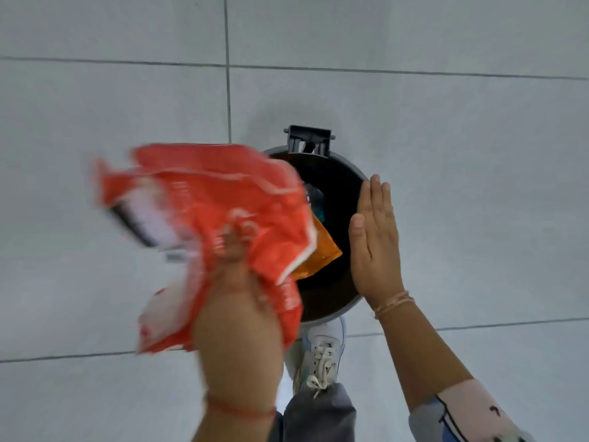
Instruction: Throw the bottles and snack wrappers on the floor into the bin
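My left hand (237, 301) grips a large crumpled red and white snack wrapper (204, 199), blurred with motion, held above the left side of the bin. The round grey bin (347, 169) stands open on the floor below, its dark inside showing. An orange wrapper (322, 250) and a dark wrapper with teal (315, 199) lie inside it. My right hand (374, 240) is flat with fingers together and straight, empty, hovering over the bin's right rim.
The floor is pale grey tile with dark grout lines (228, 68). A white laced shoe (322, 355) presses at the bin's near edge, with a grey trouser leg (318, 416) below. The bin's hinge bracket (307, 138) sits at its far side.
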Motion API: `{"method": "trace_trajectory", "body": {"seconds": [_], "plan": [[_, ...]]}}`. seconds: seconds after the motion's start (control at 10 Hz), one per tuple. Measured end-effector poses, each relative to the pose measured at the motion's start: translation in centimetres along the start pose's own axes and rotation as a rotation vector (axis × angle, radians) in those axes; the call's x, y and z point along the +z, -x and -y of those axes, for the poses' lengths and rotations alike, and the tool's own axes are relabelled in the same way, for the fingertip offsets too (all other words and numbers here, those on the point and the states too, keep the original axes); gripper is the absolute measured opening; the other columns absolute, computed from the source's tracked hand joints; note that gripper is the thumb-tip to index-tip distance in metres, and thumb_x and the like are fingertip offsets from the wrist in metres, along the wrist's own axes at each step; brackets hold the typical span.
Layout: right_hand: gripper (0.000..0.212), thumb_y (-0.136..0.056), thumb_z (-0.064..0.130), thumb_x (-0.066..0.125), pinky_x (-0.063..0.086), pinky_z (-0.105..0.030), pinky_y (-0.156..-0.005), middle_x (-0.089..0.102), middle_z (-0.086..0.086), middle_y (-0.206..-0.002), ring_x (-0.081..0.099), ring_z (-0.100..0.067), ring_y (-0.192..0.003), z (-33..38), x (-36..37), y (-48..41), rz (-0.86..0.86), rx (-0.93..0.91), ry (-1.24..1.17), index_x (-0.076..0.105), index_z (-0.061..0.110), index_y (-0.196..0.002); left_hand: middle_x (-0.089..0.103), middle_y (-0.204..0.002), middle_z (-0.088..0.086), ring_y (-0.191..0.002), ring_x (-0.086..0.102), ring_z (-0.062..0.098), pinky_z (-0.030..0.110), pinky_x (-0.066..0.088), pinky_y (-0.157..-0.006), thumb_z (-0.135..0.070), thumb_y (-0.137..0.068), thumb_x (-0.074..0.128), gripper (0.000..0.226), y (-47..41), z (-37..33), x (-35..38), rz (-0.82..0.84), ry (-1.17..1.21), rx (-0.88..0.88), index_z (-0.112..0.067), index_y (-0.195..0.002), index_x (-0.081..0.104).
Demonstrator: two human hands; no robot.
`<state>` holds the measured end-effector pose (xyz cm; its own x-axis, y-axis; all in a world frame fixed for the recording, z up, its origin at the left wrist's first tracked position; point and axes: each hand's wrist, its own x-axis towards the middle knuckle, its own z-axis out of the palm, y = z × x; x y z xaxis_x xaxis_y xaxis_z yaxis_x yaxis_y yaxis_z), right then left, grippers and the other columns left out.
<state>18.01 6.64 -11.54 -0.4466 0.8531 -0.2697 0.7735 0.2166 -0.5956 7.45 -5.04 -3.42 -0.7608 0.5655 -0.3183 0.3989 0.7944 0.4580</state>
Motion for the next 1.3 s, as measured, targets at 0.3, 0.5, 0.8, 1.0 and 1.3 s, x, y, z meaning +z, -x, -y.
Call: {"method": "trace_trajectory", "body": {"seconds": [0.3, 0.5, 0.8, 1.0, 1.3], "plan": [[0.061, -0.094, 0.041, 0.010, -0.006, -0.024, -0.118, 0.004, -0.006, -0.160, -0.007, -0.005, -0.141, -0.4, -0.2, 0.1, 0.095, 0.010, -0.082, 0.007, 0.012, -0.147, -0.004, -0.151, 0.027, -0.132, 0.023, 0.049, 0.052, 0.026, -0.107, -0.024, -0.094, 0.041, 0.073, -4.8, -0.8, 15.1, 0.563, -0.196, -0.359, -0.010, -0.144, -0.010], [0.058, -0.096, 0.037, 0.016, -0.004, -0.027, -0.119, 0.006, -0.008, -0.160, -0.005, -0.010, -0.144, -0.5, 0.0, 0.1, 0.067, -0.018, -0.060, 0.009, 0.010, -0.147, -0.029, -0.149, 0.015, -0.138, -0.014, 0.040, 0.049, 0.004, -0.112, -0.043, -0.097, 0.026, 0.069, -3.8, 1.1, 17.9, 0.549, -0.251, -0.376, -0.025, -0.141, -0.024], [0.062, -0.096, 0.038, 0.027, 0.001, -0.034, -0.119, 0.010, -0.013, -0.159, 0.000, -0.022, -0.147, -0.5, 0.9, 0.3, 0.007, -0.042, 0.135, 0.012, 0.007, -0.147, -0.018, -0.153, 0.013, -0.140, -0.011, 0.032, 0.044, -0.001, -0.115, -0.035, -0.098, 0.021, 0.058, -3.3, 1.3, 16.0, 0.611, -0.122, -0.209, -0.027, -0.145, -0.012], [0.065, -0.098, 0.037, 0.034, 0.006, -0.042, -0.122, 0.005, -0.011, -0.159, -0.001, -0.027, -0.147, 1.3, -1.2, 2.8, 0.215, -0.248, 0.481, 0.004, 0.007, -0.147, 0.002, -0.156, 0.010, -0.142, -0.005, 0.025, 0.037, -0.006, -0.116, -0.031, -0.099, 0.020, 0.054, 0.1, 0.4, 8.0, 0.302, -0.194, 0.137, -0.014, -0.146, 0.001], [0.062, -0.100, 0.035, 0.029, -0.010, -0.030, -0.117, -0.018, 0.000, -0.150, -0.020, -0.018, -0.139, 16.2, -13.6, -1.3, -0.019, -0.352, 0.394, -0.012, 0.014, -0.142, -0.020, -0.147, -0.003, -0.130, -0.031, 0.014, 0.026, -0.031, -0.104, -0.039, -0.095, 0.013, 0.055, -6.4, -8.4, -10.1, -0.124, -0.296, 0.397, -0.021, -0.138, -0.017]]}}
